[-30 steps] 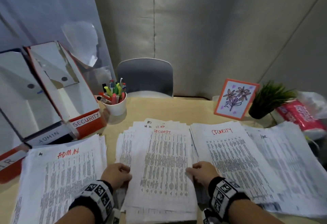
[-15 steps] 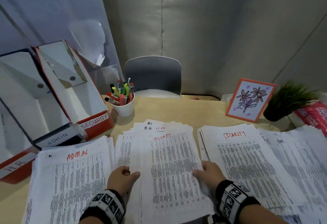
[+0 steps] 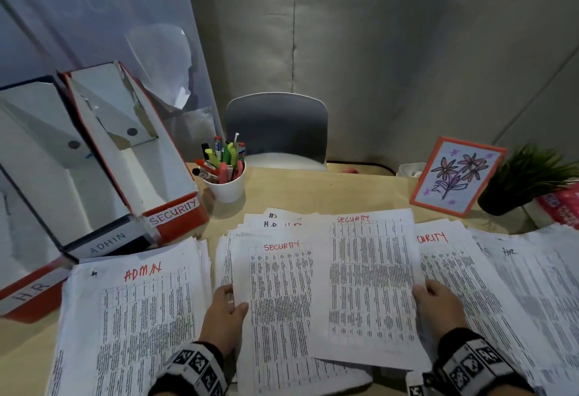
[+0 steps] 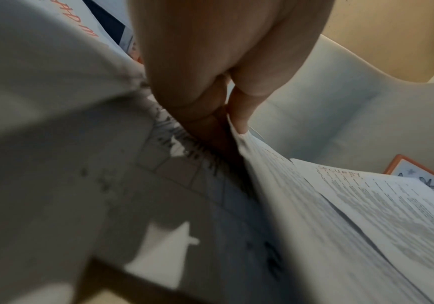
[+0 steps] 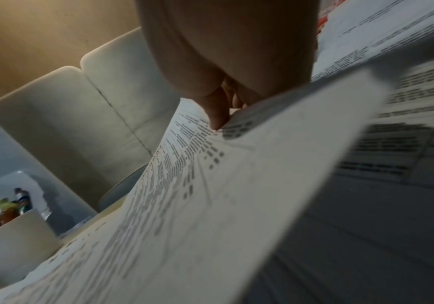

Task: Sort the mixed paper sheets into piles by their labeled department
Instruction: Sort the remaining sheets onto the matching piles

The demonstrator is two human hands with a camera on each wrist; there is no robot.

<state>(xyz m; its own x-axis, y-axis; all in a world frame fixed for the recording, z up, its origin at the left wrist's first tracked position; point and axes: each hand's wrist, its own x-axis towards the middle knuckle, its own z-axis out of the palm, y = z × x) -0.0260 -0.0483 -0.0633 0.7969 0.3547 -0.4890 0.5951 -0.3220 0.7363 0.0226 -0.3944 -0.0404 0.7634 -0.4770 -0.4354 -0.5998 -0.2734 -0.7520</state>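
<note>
Head view shows the right hand [image 3: 437, 311] pinching the right edge of a sheet headed SECURITY [image 3: 372, 286], lifted and lying across the gap between the middle stack [image 3: 275, 317] and the SECURITY pile [image 3: 454, 273] at three o'clock. Right wrist view confirms the grip: thumb on top of the paper, fingers [image 5: 236, 96] underneath. The left hand [image 3: 224, 317] holds the left edge of the middle stack, whose top sheet also reads SECURITY; in the left wrist view its fingers [image 4: 239, 111] curl round the paper edge. An ADMIN pile [image 3: 131, 317] lies at nine o'clock, and an HR pile [image 3: 532, 279] sits farthest right. Three file boxes [image 3: 131, 176] marked HR, ADMIN and SECURITY stand at ten o'clock. A white cup of pens [image 3: 225, 182] sits at twelve o'clock, with a flower picture [image 3: 457, 176] and a potted plant [image 3: 526, 179] at two o'clock on the table [image 3: 313, 192].
</note>
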